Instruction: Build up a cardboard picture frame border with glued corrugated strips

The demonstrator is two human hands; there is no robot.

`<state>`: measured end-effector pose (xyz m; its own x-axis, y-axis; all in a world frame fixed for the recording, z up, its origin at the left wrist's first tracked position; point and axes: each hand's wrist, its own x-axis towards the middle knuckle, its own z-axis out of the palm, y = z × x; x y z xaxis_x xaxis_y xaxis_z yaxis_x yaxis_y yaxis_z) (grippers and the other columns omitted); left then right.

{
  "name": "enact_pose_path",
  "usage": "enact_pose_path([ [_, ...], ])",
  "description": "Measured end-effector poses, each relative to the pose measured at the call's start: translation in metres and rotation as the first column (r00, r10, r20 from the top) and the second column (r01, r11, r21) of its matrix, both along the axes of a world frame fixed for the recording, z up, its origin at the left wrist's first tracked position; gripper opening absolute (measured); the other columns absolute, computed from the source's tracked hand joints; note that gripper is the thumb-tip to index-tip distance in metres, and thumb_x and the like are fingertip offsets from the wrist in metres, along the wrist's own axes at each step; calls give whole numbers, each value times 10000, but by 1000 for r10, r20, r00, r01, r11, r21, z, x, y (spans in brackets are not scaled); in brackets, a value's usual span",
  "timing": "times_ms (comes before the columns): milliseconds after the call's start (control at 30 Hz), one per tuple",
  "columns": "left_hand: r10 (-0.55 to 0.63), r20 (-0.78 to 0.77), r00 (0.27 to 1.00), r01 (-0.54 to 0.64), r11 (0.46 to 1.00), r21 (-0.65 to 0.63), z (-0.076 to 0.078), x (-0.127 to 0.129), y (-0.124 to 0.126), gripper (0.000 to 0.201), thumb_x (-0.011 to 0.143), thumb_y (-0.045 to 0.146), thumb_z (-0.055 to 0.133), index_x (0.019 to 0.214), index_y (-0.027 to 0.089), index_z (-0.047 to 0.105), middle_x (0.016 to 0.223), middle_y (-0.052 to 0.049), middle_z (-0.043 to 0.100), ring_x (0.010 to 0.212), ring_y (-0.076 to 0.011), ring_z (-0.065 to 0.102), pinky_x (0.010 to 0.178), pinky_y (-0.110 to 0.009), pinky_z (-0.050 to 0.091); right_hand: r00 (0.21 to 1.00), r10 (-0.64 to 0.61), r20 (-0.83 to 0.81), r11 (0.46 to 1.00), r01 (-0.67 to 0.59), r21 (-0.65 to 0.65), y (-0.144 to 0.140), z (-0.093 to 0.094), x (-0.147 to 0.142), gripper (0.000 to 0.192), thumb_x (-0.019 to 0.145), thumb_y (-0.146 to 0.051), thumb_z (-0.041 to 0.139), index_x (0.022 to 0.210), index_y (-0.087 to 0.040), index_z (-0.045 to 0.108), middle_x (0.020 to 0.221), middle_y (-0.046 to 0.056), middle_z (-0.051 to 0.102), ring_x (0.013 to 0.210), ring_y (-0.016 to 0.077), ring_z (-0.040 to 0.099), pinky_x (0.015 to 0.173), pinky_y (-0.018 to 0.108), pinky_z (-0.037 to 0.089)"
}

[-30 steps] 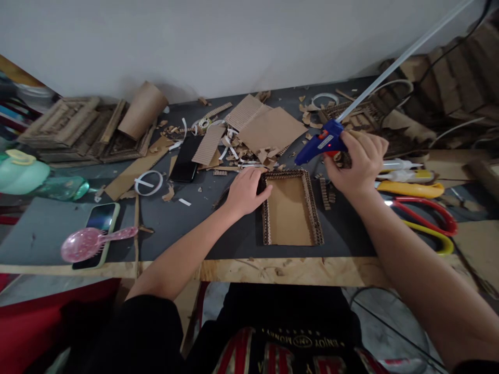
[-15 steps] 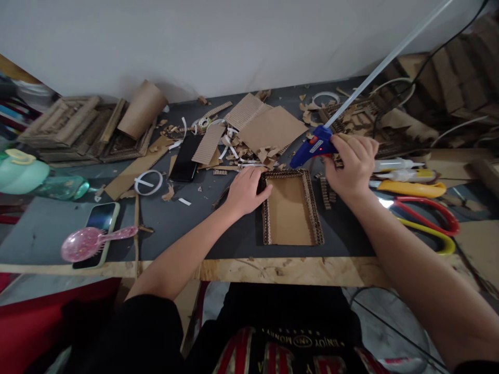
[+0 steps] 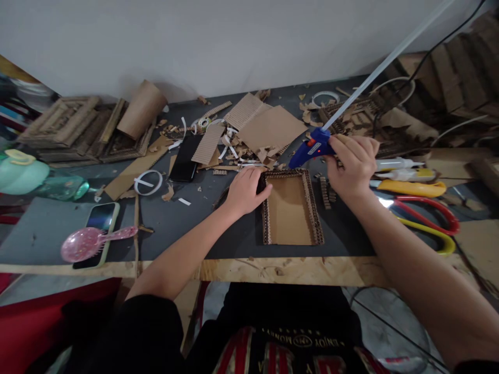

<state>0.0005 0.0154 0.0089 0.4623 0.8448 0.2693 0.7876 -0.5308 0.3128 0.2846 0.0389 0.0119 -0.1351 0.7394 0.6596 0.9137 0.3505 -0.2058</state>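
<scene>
A shallow cardboard tray (image 3: 292, 213) with walls of corrugated strips lies near the table's front edge. My left hand (image 3: 247, 191) grips its far left corner, the thumb over the left wall and the fingertips at the far side. In my right hand (image 3: 353, 163) is a blue glue gun (image 3: 312, 148), its small red light lit and a long clear glue stick (image 3: 366, 83) rising from the back. The gun's nozzle is close above the far wall of the tray; whether it touches is hard to see. Short corrugated strips (image 3: 325, 193) lie to the right of the tray.
Cardboard pieces (image 3: 273, 127) and scraps cover the back. Scissors (image 3: 424, 215), a yellow-handled cutter (image 3: 411, 188) and glue bottles (image 3: 397, 164) lie right. A pink hairbrush (image 3: 83, 244) rests on a phone at left. Stacked cardboard frames (image 3: 58, 124) stand back left.
The glue gun in my right hand has shifted very slightly left along the tray's far wall. My left hand and the tray stay where they were.
</scene>
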Motion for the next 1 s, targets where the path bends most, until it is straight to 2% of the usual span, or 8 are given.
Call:
enact_pose_path([
  [267, 5, 5, 1000, -5, 1000, -18, 0, 0, 0, 383, 968, 386, 474, 1248, 136, 552, 1242, -181, 661, 1286, -327, 560, 1089, -506, 462, 1000, -14, 22, 1000, 13, 15, -2, -1, -1, 399, 941, -319, 485, 1291, -297, 676, 1211, 115, 717, 1151, 344, 606, 1021, 582, 400],
  [500, -14, 34, 999, 14, 1000, 11, 1, 0, 0, 338, 967, 374, 492, 1221, 158, 546, 1182, -169, 663, 1212, -323, 595, 1025, -494, 497, 996, -82, 24, 993, 80, 82, -6, 7, 0, 487, 941, -418, 494, 1405, -294, 567, 1235, 154, 677, 1163, 402, 590, 993, 625, 418],
  [633, -25, 49, 998, 24, 999, 23, 1, 0, -1, 318, 963, 356, 503, 1217, 169, 541, 1165, -158, 668, 1210, -317, 597, 1028, -491, 498, 989, -138, -51, 985, 142, 94, 5, -6, 5, 579, 942, -470, 489, 1478, -253, 462, 1264, 198, 644, 1180, 431, 565, 954, 640, 433],
  [733, -17, 54, 998, 16, 1000, 17, 0, 0, 0, 337, 963, 358, 511, 1230, 154, 533, 1210, -171, 658, 1229, -312, 593, 1043, -477, 495, 972, -186, -145, 975, 200, 93, 17, -21, 12, 598, 951, -473, 480, 1490, -223, 417, 1323, 239, 602, 1184, 436, 561, 950, 651, 423],
  [800, -18, 56, 998, 17, 1000, 13, -1, 0, 0, 352, 961, 359, 516, 1247, 154, 524, 1244, -173, 650, 1249, -307, 586, 1057, -470, 490, 962, -203, -183, 972, 221, 84, 22, -24, 14, 626, 943, -478, 496, 1489, -186, 402, 1371, 275, 558, 1228, 457, 534, 958, 670, 401],
  [900, -25, 66, 998, 23, 999, 25, -3, -1, 1, 353, 955, 355, 521, 1245, 153, 523, 1246, -171, 653, 1257, -304, 582, 1064, -471, 488, 978, -145, -146, 987, 153, 39, 19, -12, 10, 613, 940, -446, 500, 1482, -174, 418, 1436, 276, 509, 1344, 471, 451, 992, 686, 368],
  [933, -24, 71, 997, 22, 999, 32, -3, -1, 1, 350, 952, 352, 523, 1239, 151, 526, 1239, -171, 655, 1253, -304, 584, 1062, -472, 489, 990, -89, -112, 996, 91, 8, 15, -5, 6, 585, 943, -422, 496, 1477, -190, 436, 1445, 255, 514, 1366, 455, 442, 1011, 672, 367],
  [1000, -26, 78, 997, 23, 999, 43, -3, -1, 1, 344, 944, 347, 532, 1227, 152, 531, 1225, -166, 662, 1238, -305, 590, 1058, -476, 492, 996, 86, -38, 993, -89, -82, 5, 7, -4, 511, 945, -386, 506, 1429, -225, 510, 1378, 195, 600, 1306, 395, 529, 1028, 605, 401],
])
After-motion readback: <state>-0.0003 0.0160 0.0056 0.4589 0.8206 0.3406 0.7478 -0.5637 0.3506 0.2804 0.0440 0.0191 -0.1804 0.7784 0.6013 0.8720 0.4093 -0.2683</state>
